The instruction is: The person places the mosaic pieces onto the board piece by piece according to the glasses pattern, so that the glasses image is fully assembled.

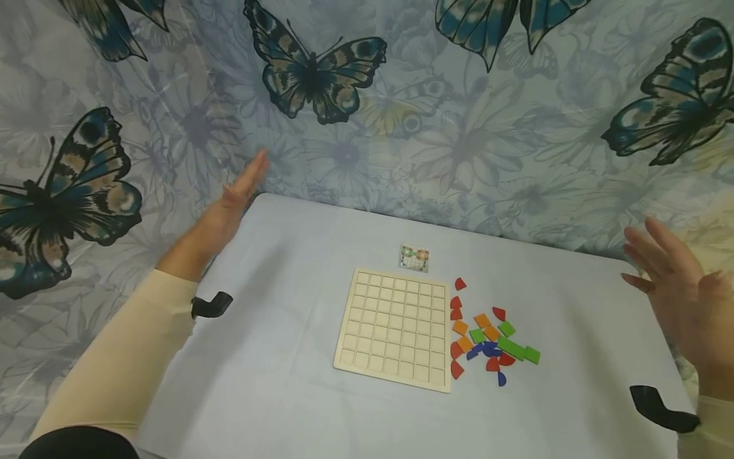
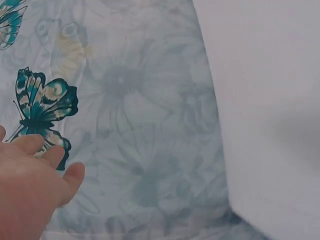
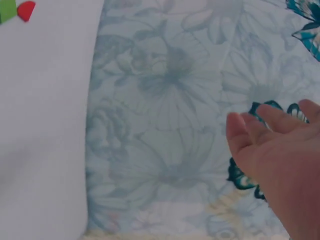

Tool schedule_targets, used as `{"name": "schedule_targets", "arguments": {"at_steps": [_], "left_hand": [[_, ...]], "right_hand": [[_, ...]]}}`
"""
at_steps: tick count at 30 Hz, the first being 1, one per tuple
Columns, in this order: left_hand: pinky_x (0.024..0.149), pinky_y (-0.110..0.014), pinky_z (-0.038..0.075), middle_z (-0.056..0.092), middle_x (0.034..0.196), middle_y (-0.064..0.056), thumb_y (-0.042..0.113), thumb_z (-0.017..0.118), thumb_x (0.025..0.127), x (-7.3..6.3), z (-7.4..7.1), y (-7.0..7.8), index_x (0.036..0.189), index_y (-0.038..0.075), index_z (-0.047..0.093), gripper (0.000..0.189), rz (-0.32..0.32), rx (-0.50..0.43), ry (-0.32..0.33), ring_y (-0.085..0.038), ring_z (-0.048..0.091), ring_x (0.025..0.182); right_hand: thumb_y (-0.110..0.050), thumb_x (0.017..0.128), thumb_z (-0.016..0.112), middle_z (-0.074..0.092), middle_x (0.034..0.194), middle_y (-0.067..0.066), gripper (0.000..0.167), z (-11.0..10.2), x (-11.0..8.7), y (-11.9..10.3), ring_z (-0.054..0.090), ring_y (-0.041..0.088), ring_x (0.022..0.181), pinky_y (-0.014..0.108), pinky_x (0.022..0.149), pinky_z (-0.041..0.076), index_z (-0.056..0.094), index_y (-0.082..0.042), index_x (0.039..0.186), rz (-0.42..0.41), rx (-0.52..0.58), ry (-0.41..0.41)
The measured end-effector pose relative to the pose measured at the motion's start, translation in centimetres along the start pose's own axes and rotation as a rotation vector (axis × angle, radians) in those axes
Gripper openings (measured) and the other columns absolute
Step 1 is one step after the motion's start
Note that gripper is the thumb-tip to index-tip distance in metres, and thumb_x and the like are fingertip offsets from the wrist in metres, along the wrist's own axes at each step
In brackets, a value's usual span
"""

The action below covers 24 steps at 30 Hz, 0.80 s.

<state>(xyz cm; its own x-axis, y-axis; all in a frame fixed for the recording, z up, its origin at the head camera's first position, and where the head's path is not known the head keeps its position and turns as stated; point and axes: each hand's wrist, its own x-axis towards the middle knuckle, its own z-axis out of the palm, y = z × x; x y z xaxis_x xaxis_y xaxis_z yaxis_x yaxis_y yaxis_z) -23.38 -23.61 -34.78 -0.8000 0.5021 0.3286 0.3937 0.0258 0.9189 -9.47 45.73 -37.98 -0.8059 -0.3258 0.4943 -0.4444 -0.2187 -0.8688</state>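
Note:
My left hand (image 1: 226, 207) is raised at the table's left edge, fingers straight and holding nothing. Over the right side my right hand (image 1: 676, 293) is lifted with fingers spread and loosely bent, also holding nothing. Between them lies a pale wooden grid board (image 1: 395, 328) of square cells, with no pieces on it. Scattered along its right side are red pieces (image 1: 456, 370), orange squares (image 1: 460, 327), green pieces (image 1: 510, 348) and blue pieces (image 1: 501, 378). Behind the board lies a small printed card (image 1: 415, 257). Both hands are well apart from all of these.
The white table (image 1: 275, 382) ends at a back edge against a cloth (image 1: 344, 153) printed with butterflies and flowers. A black strap end (image 1: 212, 305) sticks out from the left wrist, another strap end (image 1: 662, 408) from the right.

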Motion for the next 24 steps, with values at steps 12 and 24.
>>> {"name": "schedule_targets", "arguments": {"at_steps": [12, 24], "left_hand": [[0.12, -0.069, -0.015, 0.01, 0.179, -0.025, 0.092, 0.039, 0.095, -2.0, 3.2, -3.9, 0.177, 0.019, 0.002, 0.116, -0.042, -0.485, 0.065, -0.037, 0.006, 0.165], [0.116, -0.062, 0.006, 0.017, 0.177, -0.027, 0.088, 0.012, 0.099, -4.2, 10.0, -11.1, 0.177, 0.012, 0.006, 0.108, -0.155, -0.606, 0.134, -0.045, 0.009, 0.163]], "right_hand": [[-0.027, 0.118, 0.045, 0.038, 0.167, 0.031, 0.066, 2.4, -2.2, 2.9, 0.044, 0.043, 0.151, 0.041, 0.119, 0.041, 0.02, 0.008, 0.168, -0.032, 0.45, -0.015], [-0.014, 0.118, 0.044, 0.056, 0.155, 0.023, 0.053, 4.8, -6.8, 8.6, 0.063, 0.034, 0.133, 0.037, 0.108, 0.052, 0.034, 0.007, 0.166, 0.126, 0.24, 0.29]]}}
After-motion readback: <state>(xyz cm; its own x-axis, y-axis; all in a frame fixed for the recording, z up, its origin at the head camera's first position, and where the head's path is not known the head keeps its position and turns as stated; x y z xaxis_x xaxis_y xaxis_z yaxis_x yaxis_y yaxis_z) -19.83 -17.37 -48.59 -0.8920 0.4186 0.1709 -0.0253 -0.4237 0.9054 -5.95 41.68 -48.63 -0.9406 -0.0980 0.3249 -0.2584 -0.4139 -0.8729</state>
